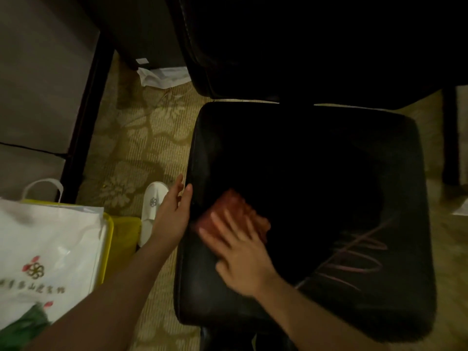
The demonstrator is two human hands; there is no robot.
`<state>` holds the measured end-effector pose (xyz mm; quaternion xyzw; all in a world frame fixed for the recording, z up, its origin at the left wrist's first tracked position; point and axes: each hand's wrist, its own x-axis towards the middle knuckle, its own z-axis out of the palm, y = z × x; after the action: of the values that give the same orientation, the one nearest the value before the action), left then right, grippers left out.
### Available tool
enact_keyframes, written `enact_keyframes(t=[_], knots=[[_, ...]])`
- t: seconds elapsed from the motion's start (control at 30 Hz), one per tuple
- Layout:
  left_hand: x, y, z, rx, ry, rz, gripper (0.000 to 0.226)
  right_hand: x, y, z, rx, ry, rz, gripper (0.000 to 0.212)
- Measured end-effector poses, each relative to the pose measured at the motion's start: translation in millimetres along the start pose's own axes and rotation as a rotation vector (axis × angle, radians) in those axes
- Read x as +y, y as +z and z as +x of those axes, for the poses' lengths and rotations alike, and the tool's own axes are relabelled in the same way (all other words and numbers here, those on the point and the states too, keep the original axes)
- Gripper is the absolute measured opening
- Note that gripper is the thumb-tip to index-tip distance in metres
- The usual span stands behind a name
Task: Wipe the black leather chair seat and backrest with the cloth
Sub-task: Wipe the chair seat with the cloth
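The black leather chair seat (pixel 316 173) fills the middle of the view, with its dark backrest (pixel 304 46) rising at the top. A reddish cloth (pixel 235 209) lies on the seat's near left part. My right hand (pixel 240 254) presses flat on the cloth, fingers spread and blurred by motion. My left hand (pixel 174 211) rests against the seat's left edge, thumb on the leather and fingers down the side. Pinkish squiggly marks (pixel 354 259) show on the seat's near right part.
A white carrier bag (pixel 50 249) stands in a yellow tray at the lower left. A white slipper (pixel 152 209) lies on the patterned carpet (pixel 141 138) beside the seat. A dark-framed cabinet (pixel 38 72) stands at the left, and white paper (pixel 162 76) lies behind.
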<state>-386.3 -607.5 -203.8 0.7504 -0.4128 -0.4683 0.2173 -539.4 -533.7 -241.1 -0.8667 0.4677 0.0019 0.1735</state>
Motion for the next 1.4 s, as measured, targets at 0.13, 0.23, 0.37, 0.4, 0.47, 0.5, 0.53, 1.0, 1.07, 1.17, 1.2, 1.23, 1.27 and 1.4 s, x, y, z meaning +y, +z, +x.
enact_keyframes(t=[0.13,0.23,0.37,0.4,0.47,0.5,0.53,1.0,1.07,1.17,1.2,1.23,1.27,1.4], knots=[[7,5,-7,-0.014,0.036,0.072,0.048,7,9,-72,-0.166,-0.341,-0.133,0.069],[5,11,-11,-0.009,0.065,0.083,0.049,58,-3,-96,-0.139,-0.350,-0.174,0.077],[0,18,-17,0.028,0.081,0.078,0.049,93,-23,-55,0.018,0.209,0.007,0.078],[0,18,-19,0.023,0.087,0.072,0.049,85,-24,-35,0.041,0.308,0.029,0.073],[-1,17,-19,0.016,0.088,0.050,0.050,54,-21,4,0.057,0.429,0.093,0.068],[-1,15,-19,0.024,0.086,0.047,0.050,36,-20,18,0.052,0.447,0.123,0.068],[0,14,-19,0.035,0.089,0.061,0.050,17,-18,27,0.049,0.427,0.131,0.067],[42,89,-75,-0.148,0.363,0.520,0.053,87,3,-206,-0.019,0.317,0.059,0.086],[42,105,-84,-0.192,0.390,0.544,0.054,117,-19,-198,0.115,0.845,0.204,0.074],[41,122,-91,-0.219,0.389,0.582,0.054,133,-37,-136,0.239,1.181,0.254,0.068],[41,126,-92,-0.215,0.386,0.583,0.054,125,-36,-113,0.250,1.100,0.259,0.068],[41,128,-92,-0.207,0.381,0.586,0.054,111,-30,-95,0.260,0.974,0.259,0.069],[41,129,-91,-0.198,0.377,0.589,0.053,91,-22,-81,0.255,0.834,0.236,0.067],[45,127,-88,-0.188,0.397,0.621,0.053,17,9,-93,0.210,0.427,0.269,0.058]])
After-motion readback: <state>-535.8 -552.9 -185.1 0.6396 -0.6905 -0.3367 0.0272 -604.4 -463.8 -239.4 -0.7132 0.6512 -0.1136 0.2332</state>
